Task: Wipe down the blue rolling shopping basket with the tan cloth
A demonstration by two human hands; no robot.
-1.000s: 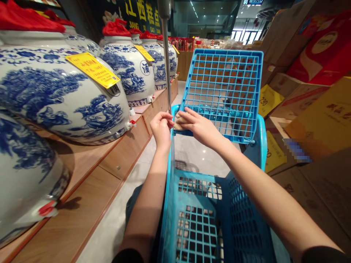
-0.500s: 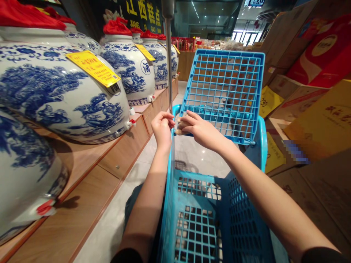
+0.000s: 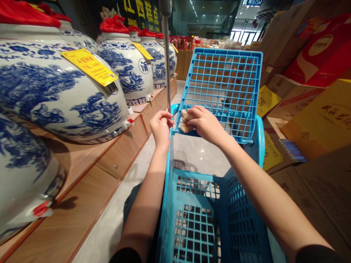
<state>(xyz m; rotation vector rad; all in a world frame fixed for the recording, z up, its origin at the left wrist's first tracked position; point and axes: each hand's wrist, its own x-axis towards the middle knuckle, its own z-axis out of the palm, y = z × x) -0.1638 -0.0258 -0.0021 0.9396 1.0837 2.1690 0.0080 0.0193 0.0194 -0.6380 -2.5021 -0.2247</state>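
A blue plastic shopping cart (image 3: 192,202) stands before me, with a grid flap (image 3: 225,78) raised at its far end. My right hand (image 3: 204,122) grips a crumpled beige cloth (image 3: 187,122) against the lower left corner of the flap. Just left of it, my left hand (image 3: 162,126) has its fingers curled at the cart's left rim, beside an upright metal pole (image 3: 166,65). Whether those fingers hold anything is too small to tell.
Large blue-and-white jars (image 3: 57,91) with red cloth tops line a wooden shelf (image 3: 109,160) on the left. Stacked cartons (image 3: 315,190) and yellow price signs (image 3: 270,100) rise close on the right. Packaged goods lie farther back.
My right hand has moved slightly right, away from my left hand, and more of the beige cloth shows in it. My left hand has hardly moved.
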